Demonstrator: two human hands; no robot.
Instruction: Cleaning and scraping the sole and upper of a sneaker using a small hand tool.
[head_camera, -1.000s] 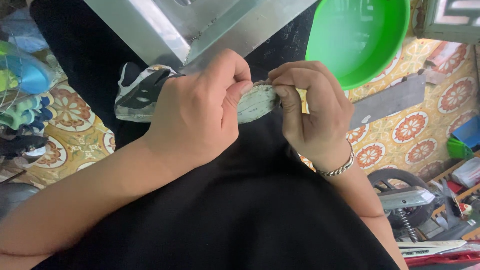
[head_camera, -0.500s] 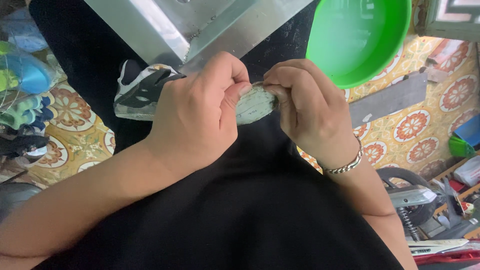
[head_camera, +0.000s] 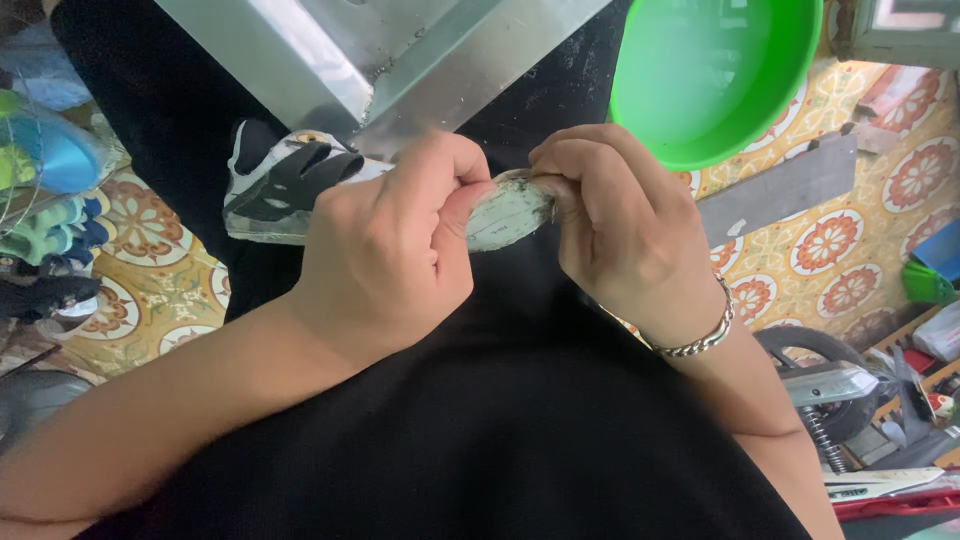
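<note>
Both hands hold one small flat grey-green oval piece (head_camera: 508, 212) above my black-clad lap. My left hand (head_camera: 385, 250) pinches its left end with curled fingers. My right hand (head_camera: 618, 225), with a silver bracelet on the wrist, grips its right end, fingers folded over it. Most of the piece is hidden between the fingers; what it is cannot be told.
A shiny metal sheet (head_camera: 380, 50) slopes at the top. A bright green plastic basin (head_camera: 710, 75) sits upper right. A black and white shoe (head_camera: 280, 180) rests on the patterned tile floor (head_camera: 840, 260). Coloured items crowd the left, tools the lower right.
My right hand has rolled over the piece, hiding the yellowish bit seen between its fingers a second ago. Both hands have stayed at the same spot.
</note>
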